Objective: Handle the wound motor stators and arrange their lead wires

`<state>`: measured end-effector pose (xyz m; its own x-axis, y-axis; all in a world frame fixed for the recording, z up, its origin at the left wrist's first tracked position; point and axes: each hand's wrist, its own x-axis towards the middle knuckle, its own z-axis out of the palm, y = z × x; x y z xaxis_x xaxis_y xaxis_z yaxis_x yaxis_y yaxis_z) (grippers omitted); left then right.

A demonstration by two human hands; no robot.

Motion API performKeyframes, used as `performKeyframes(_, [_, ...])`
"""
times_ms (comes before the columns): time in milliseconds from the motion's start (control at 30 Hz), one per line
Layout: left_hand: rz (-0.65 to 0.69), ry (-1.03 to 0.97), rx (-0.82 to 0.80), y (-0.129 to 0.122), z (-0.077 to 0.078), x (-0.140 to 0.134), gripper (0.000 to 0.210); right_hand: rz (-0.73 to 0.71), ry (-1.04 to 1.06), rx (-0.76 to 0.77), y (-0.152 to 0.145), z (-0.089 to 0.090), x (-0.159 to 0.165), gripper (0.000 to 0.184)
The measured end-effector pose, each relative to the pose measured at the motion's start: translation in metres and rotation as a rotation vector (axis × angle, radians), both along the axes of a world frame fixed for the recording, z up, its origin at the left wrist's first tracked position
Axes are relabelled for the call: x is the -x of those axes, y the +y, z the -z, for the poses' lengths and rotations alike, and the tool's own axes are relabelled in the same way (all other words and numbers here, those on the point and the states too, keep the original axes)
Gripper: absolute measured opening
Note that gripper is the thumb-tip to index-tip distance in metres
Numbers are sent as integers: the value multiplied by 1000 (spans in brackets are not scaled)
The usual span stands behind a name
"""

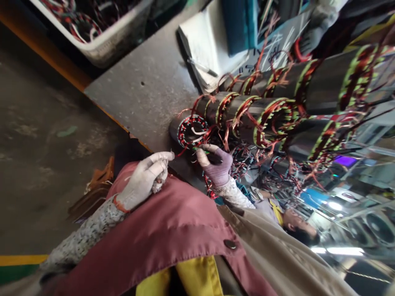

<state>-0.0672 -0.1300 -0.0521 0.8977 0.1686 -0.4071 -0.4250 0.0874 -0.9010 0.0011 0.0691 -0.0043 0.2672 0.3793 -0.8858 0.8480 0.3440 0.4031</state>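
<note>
Wire-dressing step at the nearest stator [194, 130], which lies on the grey worktop [145, 86] at the near end of the row: right hand [216, 164] grip closed on a dark tool at its windings; left hand [145, 179] just beside, loosely curled, seemingly empty; next likely needs steadying the leads

A grey desk [145, 82] is seen tilted across the view. At its far edge a white basket [117, 37] filled with red and white wire coils is found. A stack of white paper [210, 49] is laid on the desk, with a pen [202, 68] on top and a blue box [239, 24] just beside it. A concrete floor [40, 135] marked with a yellow line [18, 260] is visible. Another person [296, 226] is seen nearby.
</note>
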Motion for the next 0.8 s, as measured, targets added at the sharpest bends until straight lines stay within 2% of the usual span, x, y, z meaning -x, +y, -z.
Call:
performKeyframes(133, [65,-25,4,-14,0,-3,44,-144,76,-78,15,23,-16,23])
performKeyframes(200, [65,-49,-9,-17,1,-6,43,-147,76,-102,22,29,-18,24])
performKeyframes(400, [95,-105,-37,-17,10,-9,46,92,-64,-77,8,21,-8,25])
performKeyframes(533, [110,-125,-28,-15,19,-9,47,123,-145,-137,-4,20,-10,27])
performKeyframes(800, [111,-134,-16,-6,28,-9,46,199,-225,-29,-5,32,-22,25])
